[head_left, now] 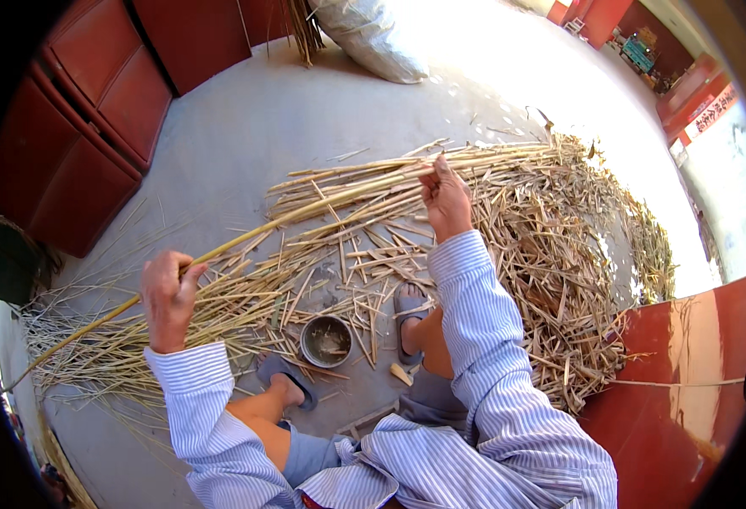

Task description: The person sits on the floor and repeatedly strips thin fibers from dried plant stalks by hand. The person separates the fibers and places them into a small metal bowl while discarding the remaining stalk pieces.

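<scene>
The left hand (167, 293) is closed round a long yellow stalk (305, 212) near its thin end, and the right hand (446, 199) pinches it further along, so it spans level above the floor (245, 127); this probably keeps it taut for handling. Cut stalks (542, 254) lie heaped within reach, a small metal bowl (326, 341) between the feet.

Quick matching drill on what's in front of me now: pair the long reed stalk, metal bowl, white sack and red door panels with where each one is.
Things:
1. long reed stalk
2. metal bowl
3. white sack
4. red door panels

Places:
A. upper left of the view
B. held between left hand and right hand
C. top of the view, on the floor
D. between the feet

Pairs: 1-B, 2-D, 3-C, 4-A
</scene>
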A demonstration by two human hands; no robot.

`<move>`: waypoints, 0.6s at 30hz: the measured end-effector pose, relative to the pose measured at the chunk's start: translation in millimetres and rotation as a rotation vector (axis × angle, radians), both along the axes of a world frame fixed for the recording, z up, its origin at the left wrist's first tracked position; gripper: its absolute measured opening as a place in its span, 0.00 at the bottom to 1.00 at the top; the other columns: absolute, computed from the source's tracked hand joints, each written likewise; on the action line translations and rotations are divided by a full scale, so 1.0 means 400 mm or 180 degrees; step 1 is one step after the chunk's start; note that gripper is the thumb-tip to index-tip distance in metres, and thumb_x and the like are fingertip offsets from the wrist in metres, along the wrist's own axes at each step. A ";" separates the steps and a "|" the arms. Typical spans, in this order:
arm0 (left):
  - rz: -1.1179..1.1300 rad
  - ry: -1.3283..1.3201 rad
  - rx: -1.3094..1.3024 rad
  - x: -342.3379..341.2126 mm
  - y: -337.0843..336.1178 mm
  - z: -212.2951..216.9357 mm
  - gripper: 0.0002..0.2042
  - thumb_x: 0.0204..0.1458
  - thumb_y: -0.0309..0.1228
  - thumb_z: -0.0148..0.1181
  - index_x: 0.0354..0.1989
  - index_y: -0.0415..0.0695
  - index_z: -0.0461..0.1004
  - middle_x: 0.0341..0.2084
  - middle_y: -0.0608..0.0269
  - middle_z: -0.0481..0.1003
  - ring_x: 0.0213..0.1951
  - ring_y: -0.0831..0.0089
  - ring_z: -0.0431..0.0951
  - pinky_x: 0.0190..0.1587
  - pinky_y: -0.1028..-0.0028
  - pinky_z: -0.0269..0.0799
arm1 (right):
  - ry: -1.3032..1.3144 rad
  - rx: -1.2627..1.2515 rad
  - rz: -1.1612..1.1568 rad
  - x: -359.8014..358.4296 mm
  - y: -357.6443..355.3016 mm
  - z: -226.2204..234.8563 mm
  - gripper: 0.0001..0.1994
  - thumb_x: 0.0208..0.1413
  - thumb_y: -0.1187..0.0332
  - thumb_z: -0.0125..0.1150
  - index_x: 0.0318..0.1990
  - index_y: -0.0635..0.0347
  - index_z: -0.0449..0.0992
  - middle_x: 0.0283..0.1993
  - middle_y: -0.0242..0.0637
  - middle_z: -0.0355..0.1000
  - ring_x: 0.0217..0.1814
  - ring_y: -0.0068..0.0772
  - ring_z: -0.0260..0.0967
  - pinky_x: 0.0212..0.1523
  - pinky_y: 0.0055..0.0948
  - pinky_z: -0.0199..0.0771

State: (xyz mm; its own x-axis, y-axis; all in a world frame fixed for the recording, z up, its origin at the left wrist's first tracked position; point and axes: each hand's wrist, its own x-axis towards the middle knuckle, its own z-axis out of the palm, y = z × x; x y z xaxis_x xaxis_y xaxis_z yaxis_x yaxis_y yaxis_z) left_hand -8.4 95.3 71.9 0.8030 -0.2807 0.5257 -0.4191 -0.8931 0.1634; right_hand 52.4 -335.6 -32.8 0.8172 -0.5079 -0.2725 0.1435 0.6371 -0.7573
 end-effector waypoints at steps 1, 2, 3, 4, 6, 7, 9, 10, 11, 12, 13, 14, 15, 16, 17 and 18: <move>0.0039 0.0078 -0.0029 -0.007 0.009 0.006 0.10 0.43 0.31 0.70 0.28 0.44 0.73 0.22 0.62 0.73 0.27 0.60 0.71 0.34 0.63 0.63 | -0.0060 0.0012 0.0063 -0.010 -0.031 -0.002 0.10 0.62 0.61 0.60 0.35 0.57 0.74 0.30 0.32 0.78 0.28 0.19 0.74 0.24 0.16 0.72; 0.0063 0.0155 -0.0061 -0.010 0.012 0.005 0.11 0.42 0.31 0.70 0.28 0.44 0.73 0.23 0.62 0.73 0.28 0.60 0.72 0.35 0.63 0.63 | -0.0083 -0.0144 0.0212 -0.015 -0.031 -0.012 0.10 0.62 0.61 0.60 0.36 0.57 0.74 0.31 0.32 0.78 0.28 0.19 0.74 0.25 0.16 0.74; 0.0089 0.0240 -0.0101 -0.001 0.009 0.003 0.11 0.42 0.31 0.70 0.29 0.44 0.73 0.23 0.62 0.73 0.29 0.61 0.72 0.36 0.63 0.63 | -0.0095 -0.0311 0.0359 -0.024 -0.024 -0.016 0.10 0.62 0.61 0.59 0.36 0.57 0.74 0.31 0.32 0.78 0.28 0.20 0.74 0.26 0.17 0.75; -0.0160 0.0261 -0.0139 0.008 -0.023 0.003 0.11 0.43 0.32 0.70 0.30 0.44 0.73 0.23 0.62 0.73 0.30 0.61 0.73 0.36 0.63 0.63 | -0.0081 -0.0244 0.0663 -0.031 0.014 -0.006 0.09 0.62 0.61 0.59 0.37 0.58 0.74 0.33 0.33 0.78 0.30 0.20 0.75 0.27 0.17 0.76; -0.0536 0.0101 -0.0106 0.016 -0.146 -0.025 0.11 0.45 0.35 0.69 0.31 0.44 0.74 0.24 0.62 0.74 0.30 0.62 0.74 0.35 0.63 0.63 | -0.0065 -0.0088 0.1250 -0.059 0.126 0.008 0.10 0.62 0.61 0.59 0.40 0.58 0.73 0.34 0.34 0.78 0.33 0.21 0.76 0.28 0.17 0.77; -0.0660 -0.0101 -0.0022 0.021 -0.194 -0.042 0.11 0.46 0.36 0.68 0.31 0.44 0.75 0.24 0.62 0.75 0.30 0.63 0.74 0.35 0.63 0.63 | -0.0092 0.0015 0.1536 -0.073 0.184 0.020 0.11 0.62 0.61 0.59 0.42 0.59 0.72 0.35 0.35 0.78 0.34 0.22 0.76 0.28 0.17 0.76; -0.0836 -0.0186 -0.0032 0.040 -0.228 -0.081 0.10 0.48 0.37 0.67 0.30 0.43 0.75 0.23 0.62 0.75 0.27 0.63 0.74 0.33 0.64 0.64 | -0.0095 0.0232 0.1933 -0.096 0.261 0.036 0.11 0.62 0.62 0.60 0.43 0.59 0.72 0.35 0.35 0.78 0.36 0.23 0.77 0.28 0.17 0.75; -0.0920 -0.0226 -0.0023 0.047 -0.228 -0.087 0.10 0.49 0.37 0.66 0.29 0.43 0.76 0.22 0.62 0.75 0.26 0.63 0.74 0.31 0.65 0.65 | -0.0048 0.0215 0.1857 -0.094 0.267 0.049 0.10 0.62 0.62 0.59 0.40 0.59 0.73 0.34 0.35 0.78 0.33 0.23 0.76 0.27 0.17 0.74; -0.0738 0.0095 -0.0332 0.051 -0.212 -0.075 0.10 0.49 0.36 0.66 0.29 0.42 0.76 0.21 0.61 0.75 0.25 0.63 0.74 0.30 0.65 0.65 | -0.0031 -0.0154 0.1336 -0.050 0.175 0.037 0.08 0.64 0.63 0.55 0.37 0.57 0.72 0.34 0.36 0.78 0.31 0.21 0.75 0.29 0.18 0.78; -0.0553 0.0466 -0.0659 0.041 -0.187 -0.059 0.09 0.49 0.35 0.66 0.28 0.42 0.76 0.20 0.60 0.75 0.24 0.62 0.74 0.28 0.66 0.65 | -0.0197 -0.0201 0.0851 -0.040 0.111 0.048 0.08 0.64 0.64 0.55 0.35 0.57 0.73 0.31 0.33 0.76 0.28 0.18 0.73 0.27 0.16 0.76; -0.0377 0.0854 -0.0993 0.029 -0.164 -0.049 0.09 0.49 0.33 0.66 0.27 0.42 0.76 0.19 0.59 0.75 0.23 0.62 0.75 0.26 0.66 0.65 | -0.0174 -0.0072 0.0417 -0.025 0.035 0.033 0.09 0.65 0.63 0.55 0.34 0.58 0.73 0.31 0.32 0.76 0.28 0.16 0.71 0.25 0.13 0.74; -0.0426 0.0877 -0.1051 0.027 -0.147 -0.035 0.08 0.49 0.31 0.67 0.26 0.40 0.77 0.18 0.57 0.75 0.21 0.61 0.75 0.23 0.66 0.65 | -0.0234 0.0017 0.0100 -0.017 -0.037 0.009 0.10 0.65 0.62 0.55 0.35 0.58 0.73 0.30 0.32 0.76 0.28 0.16 0.71 0.24 0.11 0.73; -0.0447 0.0965 -0.1028 0.028 -0.123 -0.043 0.07 0.49 0.30 0.67 0.26 0.40 0.77 0.19 0.57 0.76 0.21 0.62 0.75 0.23 0.67 0.65 | -0.0365 0.0080 0.0095 -0.017 -0.098 -0.027 0.10 0.64 0.61 0.56 0.40 0.60 0.73 0.33 0.33 0.76 0.30 0.16 0.72 0.25 0.11 0.73; -0.0478 0.1042 -0.1019 0.029 -0.101 -0.056 0.07 0.48 0.30 0.68 0.27 0.40 0.77 0.19 0.57 0.76 0.21 0.63 0.75 0.24 0.67 0.65 | -0.0408 0.0276 0.0142 -0.017 -0.113 -0.040 0.11 0.65 0.62 0.54 0.44 0.61 0.72 0.36 0.34 0.75 0.33 0.17 0.72 0.29 0.13 0.75; -0.0513 0.1091 -0.1013 0.033 -0.093 -0.064 0.07 0.48 0.30 0.68 0.27 0.40 0.77 0.19 0.57 0.76 0.21 0.64 0.75 0.24 0.67 0.65 | -0.0478 0.0466 0.0193 -0.017 -0.121 -0.040 0.13 0.66 0.62 0.53 0.48 0.63 0.71 0.38 0.35 0.75 0.36 0.18 0.73 0.32 0.14 0.76; -0.0469 0.1183 -0.1049 0.030 -0.091 -0.059 0.08 0.48 0.31 0.68 0.27 0.40 0.78 0.20 0.57 0.76 0.21 0.66 0.75 0.24 0.68 0.66 | -0.0689 0.0571 0.0811 -0.019 -0.082 -0.014 0.14 0.67 0.63 0.51 0.51 0.63 0.69 0.42 0.37 0.75 0.39 0.21 0.73 0.37 0.17 0.77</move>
